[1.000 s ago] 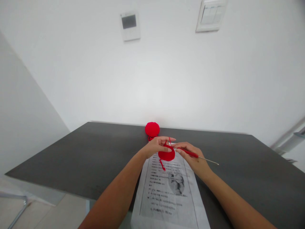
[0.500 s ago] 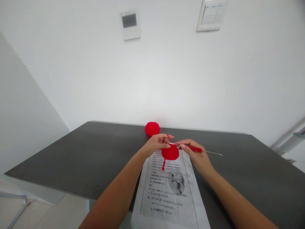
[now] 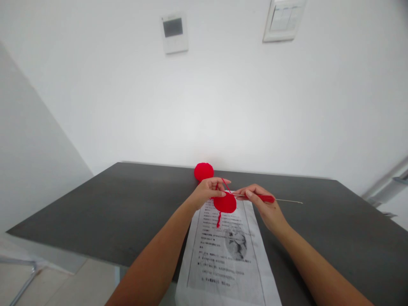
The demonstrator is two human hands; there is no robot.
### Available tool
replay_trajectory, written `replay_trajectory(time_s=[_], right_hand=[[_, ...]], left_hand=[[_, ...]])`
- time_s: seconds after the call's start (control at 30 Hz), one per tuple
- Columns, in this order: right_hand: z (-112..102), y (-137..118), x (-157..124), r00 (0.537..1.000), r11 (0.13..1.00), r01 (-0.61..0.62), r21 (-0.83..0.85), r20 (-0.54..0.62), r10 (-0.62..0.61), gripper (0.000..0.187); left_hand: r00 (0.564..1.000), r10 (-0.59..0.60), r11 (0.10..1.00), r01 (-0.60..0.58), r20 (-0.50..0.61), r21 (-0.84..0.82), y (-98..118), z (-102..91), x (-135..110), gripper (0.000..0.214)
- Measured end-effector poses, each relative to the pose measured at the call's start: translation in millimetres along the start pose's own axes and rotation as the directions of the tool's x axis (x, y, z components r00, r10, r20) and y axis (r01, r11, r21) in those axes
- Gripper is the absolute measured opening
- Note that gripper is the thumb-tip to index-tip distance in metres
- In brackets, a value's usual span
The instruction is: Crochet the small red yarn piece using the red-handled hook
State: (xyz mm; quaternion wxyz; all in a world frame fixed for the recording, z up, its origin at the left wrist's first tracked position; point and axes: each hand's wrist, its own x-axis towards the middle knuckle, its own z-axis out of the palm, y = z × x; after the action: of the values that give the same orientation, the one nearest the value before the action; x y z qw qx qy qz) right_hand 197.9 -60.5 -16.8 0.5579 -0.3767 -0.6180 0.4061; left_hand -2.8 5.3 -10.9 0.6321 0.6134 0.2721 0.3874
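Observation:
A rounded red crochet piece point(image 3: 225, 203) hangs over the printed sheet, pinched at its upper left edge by my left hand point(image 3: 208, 189). A strand of red yarn point(image 3: 226, 185) runs over that hand's raised index finger down to the top of the piece. My right hand point(image 3: 259, 202) is closed around the red handle of a crochet hook point(image 3: 266, 198). One thin metal end meets the piece's upper edge; the other sticks out to the right. Below the piece dangles a short red yarn tail point(image 3: 219, 219). Exact stitches are too small to make out.
Behind my left hand, a red yarn ball point(image 3: 204, 171) sits near the wall. The printed paper sheet point(image 3: 223, 272) lies on the dark table point(image 3: 95, 204) and reaches past its front edge. A thermostat panel point(image 3: 174, 33) and switches point(image 3: 283, 20) are on the wall.
The crochet piece has shifted slightly left. My right hand and the hook have moved a little to the right, and the hook now lies more level.

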Motion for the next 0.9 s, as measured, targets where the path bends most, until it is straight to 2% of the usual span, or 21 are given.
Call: replay_trajectory(time_s=[0.33,0.63,0.9], right_hand=[[0.2,-4.5,-0.9,0.999,0.981,0.041,-0.192,0.007,-0.040,0.027],[3.1,-6.1,-1.6,0.991,0.912,0.124,-0.391,0.098,-0.093,0.022],[6.8,-4.8,-3.0,0.987,0.885,0.134,-0.446,0.139,-0.080,0.021]], left_hand=[[1.000,0.024,0.999,-0.023,-0.017,0.022,2.5,3.7,-1.5,0.044],[0.998,0.063,0.994,-0.062,-0.008,0.085,1.0,6.8,-1.2,0.043],[0.997,0.078,0.987,-0.077,-0.007,0.138,1.3,9.1,-0.7,0.038]])
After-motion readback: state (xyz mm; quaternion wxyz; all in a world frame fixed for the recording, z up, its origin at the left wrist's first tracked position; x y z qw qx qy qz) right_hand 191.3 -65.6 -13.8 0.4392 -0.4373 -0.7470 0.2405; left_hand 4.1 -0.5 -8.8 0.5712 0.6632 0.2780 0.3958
